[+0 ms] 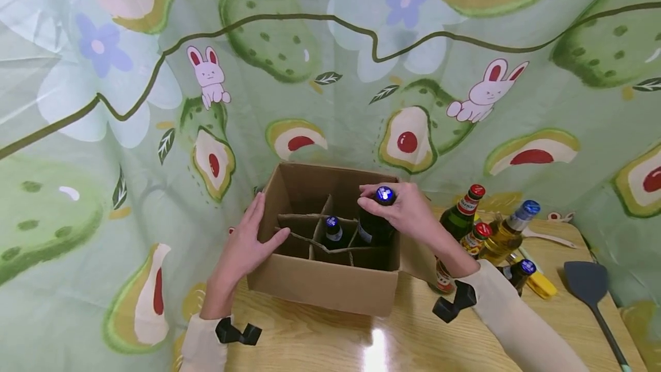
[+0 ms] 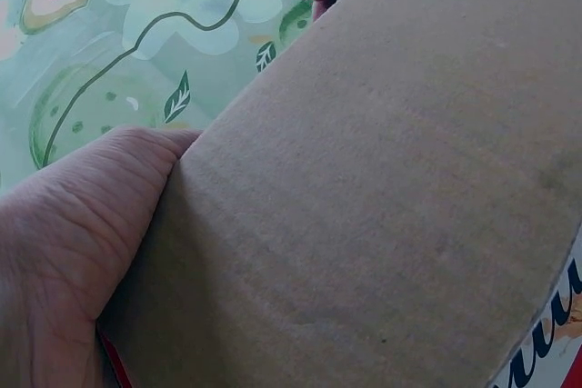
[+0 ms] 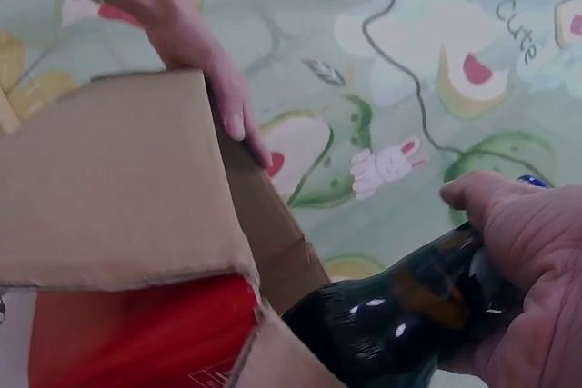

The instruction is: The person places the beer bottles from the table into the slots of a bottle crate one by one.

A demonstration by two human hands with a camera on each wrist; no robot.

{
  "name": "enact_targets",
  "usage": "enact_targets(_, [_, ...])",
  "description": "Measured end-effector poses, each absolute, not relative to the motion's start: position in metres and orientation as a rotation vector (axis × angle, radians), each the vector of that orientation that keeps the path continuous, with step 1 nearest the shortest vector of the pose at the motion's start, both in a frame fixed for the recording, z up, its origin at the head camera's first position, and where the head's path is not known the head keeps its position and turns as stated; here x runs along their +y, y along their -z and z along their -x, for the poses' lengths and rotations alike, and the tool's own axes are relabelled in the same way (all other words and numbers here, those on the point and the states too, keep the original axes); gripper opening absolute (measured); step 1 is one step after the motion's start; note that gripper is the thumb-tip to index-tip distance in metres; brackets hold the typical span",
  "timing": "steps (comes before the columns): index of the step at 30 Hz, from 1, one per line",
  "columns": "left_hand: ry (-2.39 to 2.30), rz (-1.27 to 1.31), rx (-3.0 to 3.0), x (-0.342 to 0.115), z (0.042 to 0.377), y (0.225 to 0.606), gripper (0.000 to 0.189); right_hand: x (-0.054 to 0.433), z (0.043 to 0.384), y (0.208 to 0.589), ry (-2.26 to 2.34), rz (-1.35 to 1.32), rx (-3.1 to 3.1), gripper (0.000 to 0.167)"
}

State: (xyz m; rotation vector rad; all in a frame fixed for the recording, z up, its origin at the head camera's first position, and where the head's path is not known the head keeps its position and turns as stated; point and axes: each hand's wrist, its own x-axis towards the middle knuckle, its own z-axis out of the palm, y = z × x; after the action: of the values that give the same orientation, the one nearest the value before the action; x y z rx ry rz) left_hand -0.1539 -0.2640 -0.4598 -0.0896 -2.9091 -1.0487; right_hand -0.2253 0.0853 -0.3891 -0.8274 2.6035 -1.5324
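A brown cardboard box (image 1: 322,289) with dividers stands on the wooden table. My left hand (image 1: 253,243) rests on its left side, fingers straight along the wall and thumb reaching over the opening. In the right wrist view, those straight fingers show beside the box's edge. My right hand (image 1: 405,208) grips a dark glass bottle (image 3: 391,315) with a blue cap by its neck. The bottle stands in the right part of the box, its lower end hidden by the walls. A second blue-capped bottle (image 1: 334,233) sits in a middle compartment.
Right of the box stand a green bottle with a red cap (image 1: 462,211), a clear amber bottle (image 1: 503,237) and a small blue-capped bottle (image 1: 518,274). Beyond them lie a dark spatula (image 1: 586,280) and a yellow-handled tool (image 1: 541,285). A patterned cloth (image 1: 341,102) hangs behind.
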Motion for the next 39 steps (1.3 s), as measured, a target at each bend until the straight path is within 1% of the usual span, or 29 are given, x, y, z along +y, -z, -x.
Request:
enact_targets(5, [1.04, 0.079, -2.919, -0.263, 0.154, 0.458, 0.107, 0.089, 0.222, 0.386, 1.456, 0.827, 2.636, 0.026])
enact_targets(10, [1.034, 0.074, -2.927, -0.263, 0.154, 0.459, 0.106, 0.09, 0.233, 0.388, 1.348, 0.815, 2.683, 0.024])
enact_targets(13, [1.029, 0.07, -2.931, -0.263, 0.155, 0.46, 0.106, 0.089, 0.241, 0.392, 1.243, 0.794, 2.71, 0.026])
enact_targets(20, [1.025, 0.069, -2.931, -0.262, 0.155, 0.459, 0.106, 0.088, 0.252, 0.403, 0.944, 0.727, 2.81, 0.067])
enact_targets(23, [1.031, 0.069, -2.925, -0.262, 0.156, 0.459, 0.107, 0.085, 0.252, 0.406, 0.824, 0.739, 2.858, 0.068])
enact_targets(26, [1.032, 0.067, -2.924, -0.262, 0.156, 0.459, 0.107, 0.081, 0.25, 0.411, 0.769, 0.754, 2.848, 0.065])
enact_targets(32, [1.033, 0.065, -2.932, -0.263, 0.156, 0.459, 0.107, 0.078, 0.249, 0.424, 0.773, 0.781, 2.829, 0.061])
enact_targets(36, [1.039, 0.063, -2.933, -0.263, 0.156, 0.459, 0.107, 0.077, 0.25, 0.429, 0.735, 0.809, 2.857, 0.063])
enact_targets(39, [1.037, 0.066, -2.931, -0.262, 0.156, 0.459, 0.107, 0.078, 0.25, 0.432, 0.632, 0.884, 2.906, 0.067])
